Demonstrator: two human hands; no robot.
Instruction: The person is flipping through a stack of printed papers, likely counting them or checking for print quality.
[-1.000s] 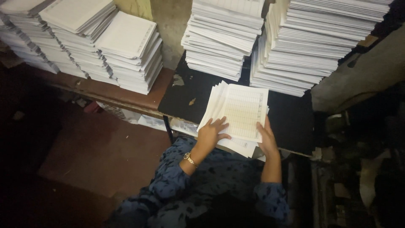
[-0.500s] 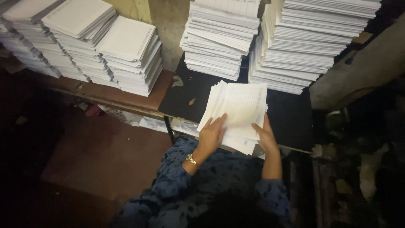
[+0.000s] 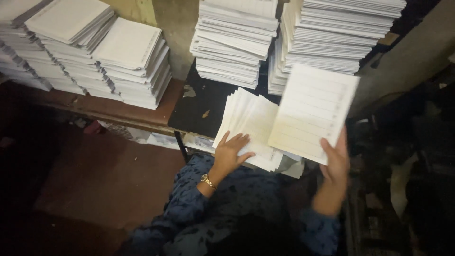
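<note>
My right hand is pinching the lower edge of a ruled sheet, now lifted clear of the fanned pile it was lying on a moment ago. My left hand is lying open, fingers spread, pressing that pile flat on the dark tabletop. So one sheet is separated, the rest staying put. Tall paper stacks are standing just behind; more stacks are sitting off left.

Paper stacks wall the dark tabletop.
</note>
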